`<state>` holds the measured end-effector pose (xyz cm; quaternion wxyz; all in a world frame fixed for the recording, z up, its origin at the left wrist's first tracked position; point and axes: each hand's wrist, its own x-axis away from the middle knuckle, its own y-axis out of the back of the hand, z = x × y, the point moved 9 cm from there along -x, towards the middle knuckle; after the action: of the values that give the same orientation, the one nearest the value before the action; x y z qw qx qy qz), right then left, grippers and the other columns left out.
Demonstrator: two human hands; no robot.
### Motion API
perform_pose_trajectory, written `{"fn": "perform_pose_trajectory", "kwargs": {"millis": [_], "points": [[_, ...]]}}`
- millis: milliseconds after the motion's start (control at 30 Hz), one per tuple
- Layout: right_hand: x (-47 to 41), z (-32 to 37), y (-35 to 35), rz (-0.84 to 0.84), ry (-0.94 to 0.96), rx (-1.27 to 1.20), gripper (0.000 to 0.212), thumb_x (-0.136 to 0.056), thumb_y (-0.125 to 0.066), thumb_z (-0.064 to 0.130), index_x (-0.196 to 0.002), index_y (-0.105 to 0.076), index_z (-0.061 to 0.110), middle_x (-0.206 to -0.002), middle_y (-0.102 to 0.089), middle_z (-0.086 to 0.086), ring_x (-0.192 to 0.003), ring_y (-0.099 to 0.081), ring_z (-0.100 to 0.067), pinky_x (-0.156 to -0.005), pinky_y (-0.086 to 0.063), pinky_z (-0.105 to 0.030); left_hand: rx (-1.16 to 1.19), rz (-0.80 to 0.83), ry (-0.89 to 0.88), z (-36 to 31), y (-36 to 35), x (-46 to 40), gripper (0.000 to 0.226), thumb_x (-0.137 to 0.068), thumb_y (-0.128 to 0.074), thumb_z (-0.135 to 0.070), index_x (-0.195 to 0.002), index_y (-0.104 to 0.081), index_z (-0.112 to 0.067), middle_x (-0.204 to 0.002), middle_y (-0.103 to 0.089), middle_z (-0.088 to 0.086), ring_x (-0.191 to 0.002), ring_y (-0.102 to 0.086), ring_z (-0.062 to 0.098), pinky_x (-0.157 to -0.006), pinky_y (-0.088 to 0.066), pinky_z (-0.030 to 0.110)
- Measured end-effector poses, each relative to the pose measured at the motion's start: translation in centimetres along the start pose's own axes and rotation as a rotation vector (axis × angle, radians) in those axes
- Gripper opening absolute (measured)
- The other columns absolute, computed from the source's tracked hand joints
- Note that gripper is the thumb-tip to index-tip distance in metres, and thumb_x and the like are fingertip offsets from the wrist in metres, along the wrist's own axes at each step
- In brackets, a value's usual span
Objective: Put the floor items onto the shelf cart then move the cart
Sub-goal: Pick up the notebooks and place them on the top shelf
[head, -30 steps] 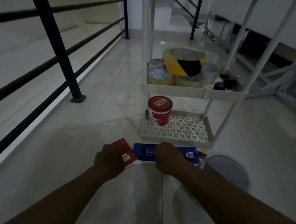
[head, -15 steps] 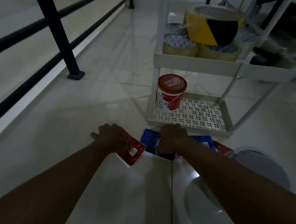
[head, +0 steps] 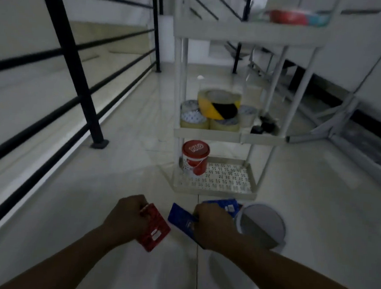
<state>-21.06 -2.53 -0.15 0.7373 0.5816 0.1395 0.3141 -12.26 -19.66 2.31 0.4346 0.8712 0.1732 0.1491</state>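
Observation:
My left hand (head: 128, 215) grips a flat red packet (head: 155, 228), lifted off the floor and tilted. My right hand (head: 211, 222) grips a flat blue packet (head: 181, 218); a second blue packet (head: 224, 204) shows just behind that hand. The white shelf cart (head: 213, 192) stands right in front of both hands. Its bottom tray holds a red-lidded tub (head: 195, 160). The middle shelf carries a yellow-and-black tape roll (head: 219, 104) and several clear tape rolls (head: 194, 119). A red item (head: 286, 16) lies on the top shelf.
A round grey-white lid or bucket (head: 261, 225) sits on the tiled floor right of my right hand. A black metal railing (head: 77, 73) runs along the left. A grey metal frame (head: 335, 123) lies to the right behind the cart.
Both hands have closed on the packets and lifted them off the floor. The view has tilted up, showing the cart's top shelf.

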Motion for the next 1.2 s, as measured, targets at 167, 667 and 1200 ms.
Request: {"fn": "perform_pose_trajectory", "kwargs": {"millis": [167, 667, 1200], "points": [[6.3, 1.2, 12.8, -0.264, 0.061, -0.074, 0.012, -0.084, -0.062, 0.028, -0.091, -0.069, 0.022, -0.084, -0.068, 0.005, -0.068, -0.06, -0.009, -0.061, -0.05, -0.025, -0.38, -0.167, -0.322, -11.1, 7.4, 4.8, 0.005, -0.085, -0.053, -0.03, -0.083, -0.05, -0.026, -0.074, -0.053, -0.013, -0.068, -0.054, 0.007, -0.056, -0.044, 0.026], [7.2, 4.7, 47.2, -1.103, 0.172, 0.078, 0.023, -0.092, -0.059, 0.032, -0.109, -0.074, 0.027, -0.085, -0.068, -0.001, -0.064, -0.051, -0.013, -0.055, -0.034, -0.02, -0.051, -0.725, -0.882, -29.9, 27.8, 8.8, 0.009, -0.082, -0.061, -0.023, -0.079, -0.053, -0.027, -0.065, -0.059, -0.009, -0.058, -0.056, 0.008, -0.047, -0.047, 0.034], [-15.4, 6.7, 46.6, -0.563, -0.002, 0.46, 0.028, -0.094, -0.055, 0.027, -0.114, -0.06, 0.007, -0.115, -0.063, -0.014, -0.105, -0.061, -0.028, -0.086, -0.053, -0.038, -0.037, -0.72, -0.911, -30.3, 33.7, 3.7, 0.005, -0.081, -0.06, -0.03, -0.085, -0.058, -0.031, -0.066, -0.056, -0.022, -0.065, -0.056, -0.003, -0.057, -0.034, 0.006]]}}
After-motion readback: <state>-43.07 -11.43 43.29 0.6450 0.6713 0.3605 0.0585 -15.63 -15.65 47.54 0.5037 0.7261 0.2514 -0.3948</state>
